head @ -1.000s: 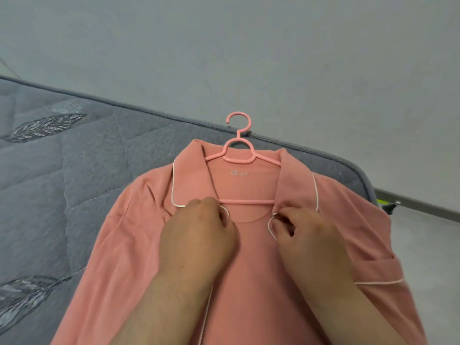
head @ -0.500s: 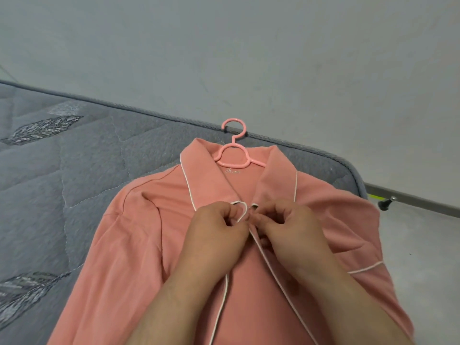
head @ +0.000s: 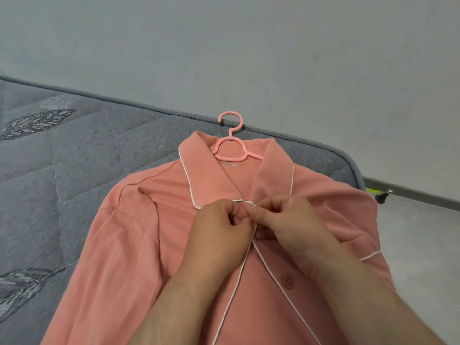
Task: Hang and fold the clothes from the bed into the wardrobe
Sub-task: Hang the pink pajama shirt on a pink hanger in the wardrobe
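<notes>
A: Both hands on the top?

B: Yep. Left hand (head: 219, 235) & right hand (head: 291, 225) sat knuckle to knuckle at the chest of the pink shirt (head: 139, 245), just below the collar. Fingers on each were curled in, pinching the white-piped front edges right where they met.

A: And the shirt itself, where was it?

B: Flat on the bed (head: 62, 183), front side up, near the far right corner of the grey quilted top. Left sleeve lay along the body w/ a few creases. The right side hung a bit over the bed's edge.

A: Hanger?

B: Pink hanger (head: 230, 148) was inside the neck, shoulders hidden under the fabric. Its hook stuck out past the collar & lay on the bed's far rim, next to the wall (head: 249, 58).

A: Top button done up?

B: Couldn't tell, the hands covered that spot. One pink button (head: 287, 281) showed lower down, just right of the piping. Below the hands the 2 piped edges spread apart.

A: Anything else around?

B: Grey floor (head: 423, 257) on the right, plus a small dark peg w/ a metal tip (head: 383, 194) by the bed corner. Too small to say what it was.
</notes>
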A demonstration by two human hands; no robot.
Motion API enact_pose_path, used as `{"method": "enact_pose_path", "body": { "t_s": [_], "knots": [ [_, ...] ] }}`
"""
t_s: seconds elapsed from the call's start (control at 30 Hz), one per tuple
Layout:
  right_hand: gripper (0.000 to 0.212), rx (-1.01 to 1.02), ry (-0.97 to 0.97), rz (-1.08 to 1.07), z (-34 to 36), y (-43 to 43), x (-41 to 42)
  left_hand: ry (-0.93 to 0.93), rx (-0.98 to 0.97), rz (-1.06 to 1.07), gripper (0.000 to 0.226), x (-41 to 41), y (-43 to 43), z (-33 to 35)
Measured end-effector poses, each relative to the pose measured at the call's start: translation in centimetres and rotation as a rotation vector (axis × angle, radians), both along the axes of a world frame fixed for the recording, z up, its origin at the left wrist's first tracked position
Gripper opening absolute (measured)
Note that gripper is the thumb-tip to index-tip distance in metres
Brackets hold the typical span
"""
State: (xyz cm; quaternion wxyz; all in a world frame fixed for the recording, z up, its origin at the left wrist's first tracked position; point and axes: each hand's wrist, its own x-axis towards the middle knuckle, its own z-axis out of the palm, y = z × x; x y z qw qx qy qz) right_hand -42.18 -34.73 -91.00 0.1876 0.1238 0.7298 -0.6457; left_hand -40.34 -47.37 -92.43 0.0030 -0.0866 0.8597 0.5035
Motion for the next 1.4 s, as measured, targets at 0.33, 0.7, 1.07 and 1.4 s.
{"method": "enact_pose_path", "body": {
  "t_s": [0.33, 0.7, 1.07, 1.4],
  "knots": [
    [0.013, 0.61, 0.494, -0.004, -0.7, 0.4, 3.0, -0.229, 0.215, 0.094, 0.022, 0.1, -0.7, 0.7],
    [0.019, 0.864, 0.314, 0.297, 0.7, 3.1, 10.5, -0.084, -0.466, -0.09, 0.017, 10.9, -0.6, 0.3],
    [0.01, 0.444, 0.051, 0.073, 1.8, 1.7, 9.7, -0.3, 0.164, 0.044, 0.018, 8.7, 0.1, 2.7],
    [0.02, 0.088, -0.069, -0.064, 1.7, 0.6, 10.3, -0.388, 0.439, 0.027, 0.027, 9.6, 0.3, 2.3]
  ]
}}
